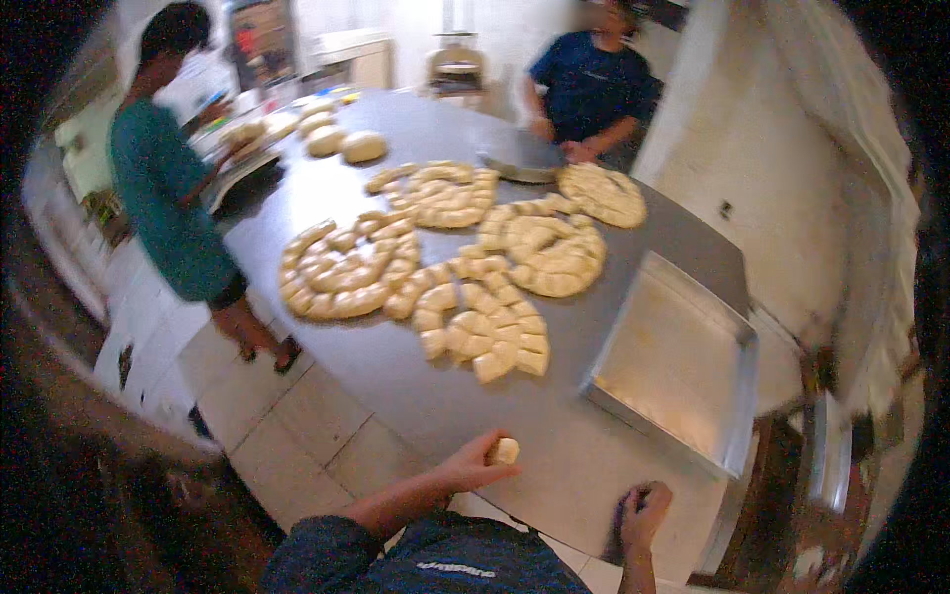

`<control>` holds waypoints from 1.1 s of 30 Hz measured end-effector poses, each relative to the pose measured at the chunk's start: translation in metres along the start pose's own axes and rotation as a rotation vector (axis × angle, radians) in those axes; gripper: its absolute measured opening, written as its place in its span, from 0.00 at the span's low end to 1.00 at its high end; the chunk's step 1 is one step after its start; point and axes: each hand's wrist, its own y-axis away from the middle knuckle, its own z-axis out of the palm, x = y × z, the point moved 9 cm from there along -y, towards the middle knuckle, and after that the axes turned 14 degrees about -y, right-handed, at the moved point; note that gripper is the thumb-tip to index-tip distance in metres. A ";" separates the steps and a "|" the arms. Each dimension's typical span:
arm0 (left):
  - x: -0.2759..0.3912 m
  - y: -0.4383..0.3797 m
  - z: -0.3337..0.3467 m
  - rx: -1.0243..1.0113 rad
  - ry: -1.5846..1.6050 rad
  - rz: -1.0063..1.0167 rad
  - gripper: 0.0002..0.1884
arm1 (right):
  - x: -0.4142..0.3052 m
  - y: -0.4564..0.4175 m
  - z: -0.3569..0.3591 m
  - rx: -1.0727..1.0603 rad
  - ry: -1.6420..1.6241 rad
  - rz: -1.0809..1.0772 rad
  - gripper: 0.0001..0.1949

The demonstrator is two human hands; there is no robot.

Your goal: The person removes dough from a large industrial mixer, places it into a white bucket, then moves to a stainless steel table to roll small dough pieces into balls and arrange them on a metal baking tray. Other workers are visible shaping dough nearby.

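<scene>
My left hand [475, 469] holds a small piece of pale dough [506, 451] between thumb and fingers, above the near edge of the metal table [356, 364]. My right hand [644, 512] is over the table's near right part, its fingers curled. Whether anything is inside them cannot be made out. Ahead of my hands lie cut dough pieces [486, 334], still grouped in a coiled shape. Beyond them are more scored dough coils: one at left [349, 267], one at right [553, 252] and one behind [445, 193]. A shallow rectangular metal tray [601, 371] rests on the right.
Round dough balls [364, 147] sit at the far left of the table. Another scored dough round [601, 194] lies near a metal pan [519, 171]. One person in green [167, 200] stands at left; another in dark blue [594, 85] is across the table.
</scene>
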 end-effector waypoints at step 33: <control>-0.017 -0.041 0.035 -0.101 0.065 -0.163 0.11 | 0.085 -0.154 -0.132 0.041 -0.007 0.169 0.13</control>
